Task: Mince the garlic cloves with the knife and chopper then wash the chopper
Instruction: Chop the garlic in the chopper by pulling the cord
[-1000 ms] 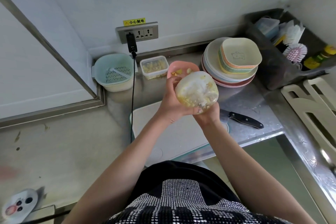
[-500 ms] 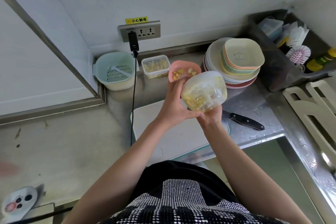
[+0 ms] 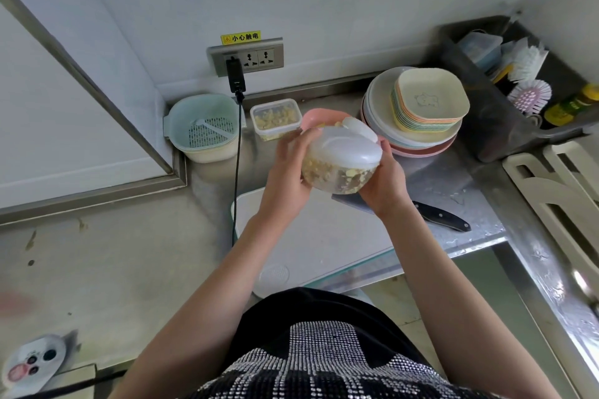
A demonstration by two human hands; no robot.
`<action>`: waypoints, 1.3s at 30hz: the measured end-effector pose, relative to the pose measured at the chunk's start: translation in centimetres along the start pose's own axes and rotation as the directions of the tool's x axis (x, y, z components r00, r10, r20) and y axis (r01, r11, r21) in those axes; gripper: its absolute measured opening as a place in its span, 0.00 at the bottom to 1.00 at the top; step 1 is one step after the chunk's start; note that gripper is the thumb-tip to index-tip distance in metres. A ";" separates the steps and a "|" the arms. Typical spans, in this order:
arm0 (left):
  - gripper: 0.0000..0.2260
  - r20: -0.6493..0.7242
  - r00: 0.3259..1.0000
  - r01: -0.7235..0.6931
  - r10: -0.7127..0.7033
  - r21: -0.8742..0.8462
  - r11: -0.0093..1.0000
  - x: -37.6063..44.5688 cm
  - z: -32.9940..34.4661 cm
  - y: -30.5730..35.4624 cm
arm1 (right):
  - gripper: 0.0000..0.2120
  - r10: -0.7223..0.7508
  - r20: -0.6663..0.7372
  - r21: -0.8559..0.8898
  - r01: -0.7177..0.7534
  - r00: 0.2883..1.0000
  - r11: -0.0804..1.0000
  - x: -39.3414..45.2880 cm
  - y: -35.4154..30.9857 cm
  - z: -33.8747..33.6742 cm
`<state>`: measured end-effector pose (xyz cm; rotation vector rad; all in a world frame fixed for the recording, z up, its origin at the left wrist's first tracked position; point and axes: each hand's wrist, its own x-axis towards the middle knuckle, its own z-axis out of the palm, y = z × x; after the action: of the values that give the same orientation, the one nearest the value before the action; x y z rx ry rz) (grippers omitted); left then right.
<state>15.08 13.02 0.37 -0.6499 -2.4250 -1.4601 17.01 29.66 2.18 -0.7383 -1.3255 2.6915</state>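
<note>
I hold the chopper [image 3: 342,155] in the air above the white cutting board [image 3: 311,236]. It is a clear round bowl with a white lid, tilted, with yellowish garlic pieces inside. My left hand [image 3: 288,172] grips its left side and my right hand [image 3: 384,178] cups its right side and bottom. The black-handled knife [image 3: 440,220] lies on the steel counter to the right of the board, its blade partly hidden behind my right hand. A pink bowl [image 3: 316,116] sits just behind the chopper, mostly hidden.
At the back stand a clear box of garlic cloves [image 3: 275,118], a pale green strainer basket [image 3: 202,128] and a stack of plates and bowls [image 3: 418,113]. A black cable [image 3: 238,152] hangs from the wall socket. A dark bin with brushes [image 3: 518,84] is at right.
The chopper has been turned in my hands: earlier its clear bottom faced me, now the white lid is on top. Both hands kept hold of it.
</note>
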 end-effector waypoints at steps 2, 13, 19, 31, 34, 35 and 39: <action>0.35 -0.007 0.984 -0.175 0.177 0.104 0.979 -0.1 -0.1 0.1 | 0.14 -0.038 0.009 0.023 0.038 0.999 0.999 -0.5 -0.4 0.7; 0.37 0.206 0.978 0.001 -0.020 0.095 0.995 -0.3 1.1 -1.7 | 0.15 0.119 -0.112 -0.017 -0.121 0.987 0.992 0.4 0.4 1.2; 0.24 0.706 0.523 0.848 -0.477 -0.486 0.210 1.9 -0.3 1.0 | 0.15 0.123 -0.221 -0.005 -0.127 0.967 0.992 0.6 2.4 -1.2; 0.33 -0.019 0.911 0.403 -0.412 -0.173 0.899 0.6 -0.5 -2.1 | 0.12 -0.344 0.502 -0.862 0.490 0.794 -0.127 0.5 5.6 -4.4; 0.32 -0.017 0.987 0.161 -0.160 0.042 0.986 -0.4 0.1 -1.8 | 0.11 -0.430 0.439 -0.887 0.457 0.789 -0.067 -0.3 7.0 -3.5; 0.31 0.010 0.983 0.182 -0.183 0.055 0.982 -0.7 0.4 -1.9 | 0.10 -0.427 0.402 -0.901 0.432 0.810 -0.030 -0.3 7.4 -3.2; 0.26 0.043 0.991 0.108 -0.125 0.281 0.954 -1.9 1.0 -3.0 | 0.11 -0.333 0.387 -0.915 0.402 0.860 -0.028 -0.9 8.2 -3.0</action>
<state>15.30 12.17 -3.21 -0.5018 -2.6877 -1.1191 20.38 26.46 -5.25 -0.1444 -2.8253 0.9586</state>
